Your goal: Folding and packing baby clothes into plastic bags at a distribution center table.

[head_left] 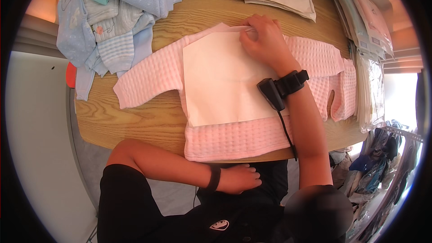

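Part-curled w/ R grip (pixel 266 41), nearer, at far edge of white sheet (pixel 216 78), can't tell if pinching, w/ sheet running bodyward, flat atop pink top (pixel 238 140) on desk (pixel 130 123), & L grip (pixel 238 179) below near edge, loosely bent, contents unseen.

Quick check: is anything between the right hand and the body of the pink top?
Yes, a white paper sheet. It lies flat over most of the body of the pink top, with the right hand at its far edge. The strip along the hem is not under the paper.
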`<state>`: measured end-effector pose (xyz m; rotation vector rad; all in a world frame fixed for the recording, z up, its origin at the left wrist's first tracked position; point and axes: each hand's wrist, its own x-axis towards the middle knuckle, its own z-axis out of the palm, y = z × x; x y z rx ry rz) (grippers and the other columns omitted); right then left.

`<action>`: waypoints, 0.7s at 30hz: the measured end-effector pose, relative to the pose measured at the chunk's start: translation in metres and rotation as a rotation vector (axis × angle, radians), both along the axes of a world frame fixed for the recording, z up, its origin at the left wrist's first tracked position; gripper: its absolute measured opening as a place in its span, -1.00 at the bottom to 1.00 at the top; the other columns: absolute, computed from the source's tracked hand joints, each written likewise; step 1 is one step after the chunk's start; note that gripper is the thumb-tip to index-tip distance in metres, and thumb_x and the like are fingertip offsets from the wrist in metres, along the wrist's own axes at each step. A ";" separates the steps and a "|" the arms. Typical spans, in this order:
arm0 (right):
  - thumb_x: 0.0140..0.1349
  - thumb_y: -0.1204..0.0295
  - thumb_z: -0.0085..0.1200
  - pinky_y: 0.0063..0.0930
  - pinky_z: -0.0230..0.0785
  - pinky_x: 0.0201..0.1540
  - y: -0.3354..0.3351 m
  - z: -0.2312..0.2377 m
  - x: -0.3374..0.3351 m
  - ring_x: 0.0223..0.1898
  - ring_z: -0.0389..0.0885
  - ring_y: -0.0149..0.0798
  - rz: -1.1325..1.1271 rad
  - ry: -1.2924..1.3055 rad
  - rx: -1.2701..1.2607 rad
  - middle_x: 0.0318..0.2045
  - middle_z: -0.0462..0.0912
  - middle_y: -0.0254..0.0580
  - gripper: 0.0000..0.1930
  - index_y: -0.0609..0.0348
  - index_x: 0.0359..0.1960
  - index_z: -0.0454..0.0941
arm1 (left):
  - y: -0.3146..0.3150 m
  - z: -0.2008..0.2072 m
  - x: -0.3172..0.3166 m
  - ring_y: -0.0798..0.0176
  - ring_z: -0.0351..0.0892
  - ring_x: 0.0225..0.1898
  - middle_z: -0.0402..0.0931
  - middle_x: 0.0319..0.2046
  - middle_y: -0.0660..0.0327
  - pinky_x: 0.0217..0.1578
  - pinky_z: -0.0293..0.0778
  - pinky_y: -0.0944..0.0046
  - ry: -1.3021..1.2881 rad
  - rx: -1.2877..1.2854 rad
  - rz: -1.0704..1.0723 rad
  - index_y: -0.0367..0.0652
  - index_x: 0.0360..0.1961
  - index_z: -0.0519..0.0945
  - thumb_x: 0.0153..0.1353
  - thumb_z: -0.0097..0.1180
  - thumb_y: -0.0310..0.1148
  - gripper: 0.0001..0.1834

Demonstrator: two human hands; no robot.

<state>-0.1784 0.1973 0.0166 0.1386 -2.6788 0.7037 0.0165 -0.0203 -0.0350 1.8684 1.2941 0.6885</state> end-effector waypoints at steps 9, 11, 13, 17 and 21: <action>-0.03 0.65 0.02 -0.38 0.38 -0.20 0.002 0.012 -0.001 -0.31 0.54 -0.13 0.179 -0.021 -0.233 -0.35 0.59 -0.08 -0.80 0.32 -0.31 0.52 | 0.000 -0.001 0.001 0.14 0.42 -0.22 0.38 -0.33 0.19 -0.23 0.39 0.18 0.005 0.012 0.013 -0.16 -0.29 0.41 0.01 0.13 -0.44 -0.77; -0.03 0.69 0.00 -0.41 0.39 -0.23 0.000 0.013 -0.001 -0.32 0.53 -0.16 0.205 0.007 -0.240 -0.36 0.58 -0.08 -0.79 0.33 -0.30 0.52 | -0.001 -0.003 0.004 0.15 0.42 -0.23 0.39 -0.33 0.19 -0.24 0.39 0.18 0.005 0.023 0.024 -0.15 -0.29 0.42 0.02 0.13 -0.43 -0.78; -0.04 0.72 -0.02 -0.43 0.40 -0.25 -0.002 0.018 0.000 -0.32 0.53 -0.20 0.233 0.034 -0.247 -0.37 0.57 -0.08 -0.77 0.34 -0.29 0.52 | -0.002 -0.004 0.004 0.15 0.43 -0.24 0.39 -0.34 0.20 -0.25 0.39 0.19 0.005 0.032 0.038 -0.15 -0.30 0.42 0.04 0.12 -0.41 -0.80; 0.02 0.66 0.05 -0.39 0.40 -0.24 -0.005 0.028 0.002 -0.33 0.51 -0.18 0.128 -0.039 -0.130 -0.40 0.53 -0.08 -0.80 0.32 -0.27 0.53 | -0.002 -0.004 0.005 0.17 0.43 -0.27 0.39 -0.38 0.21 -0.29 0.38 0.20 0.011 0.053 0.058 -0.14 -0.33 0.42 0.06 0.11 -0.40 -0.84; 0.07 0.45 0.08 -0.18 0.33 -0.05 0.006 0.004 -0.002 -0.24 0.55 -0.03 -0.045 0.110 0.124 -0.34 0.57 -0.09 -0.83 0.23 -0.31 0.56 | 0.000 -0.003 0.004 0.16 0.42 -0.28 0.38 -0.39 0.21 -0.31 0.38 0.19 0.015 0.061 0.054 -0.13 -0.35 0.41 0.06 0.10 -0.40 -0.85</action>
